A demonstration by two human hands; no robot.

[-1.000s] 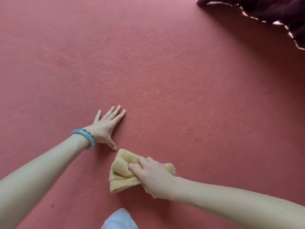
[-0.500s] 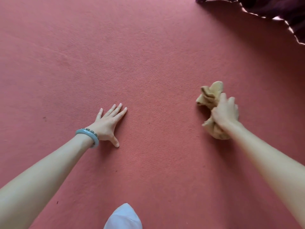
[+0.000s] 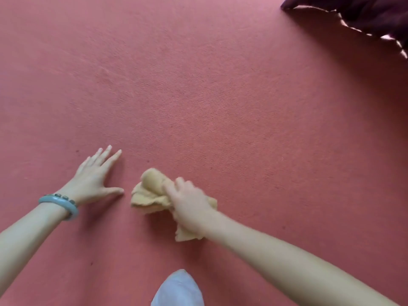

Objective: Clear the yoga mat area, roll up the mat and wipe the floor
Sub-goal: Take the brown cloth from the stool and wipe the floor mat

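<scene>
A crumpled tan cloth [image 3: 149,194] lies bunched on the red carpeted floor [image 3: 220,96], low in the middle of the view. My right hand [image 3: 189,202] grips it from above, fingers curled into the folds, and is blurred with motion. My left hand [image 3: 95,177] rests flat on the floor just left of the cloth, fingers straight and spread, a pale green bangle on its wrist. No yoga mat is in view.
A dark maroon fabric with a pale scalloped edge [image 3: 364,16] hangs into the top right corner. A white-clad knee or foot [image 3: 178,288] shows at the bottom centre. Red floor stretches across everything else.
My right hand has swept the cloth from the far right back to the left, ending close to my left thumb. My left hand stays planted in the same spot.
</scene>
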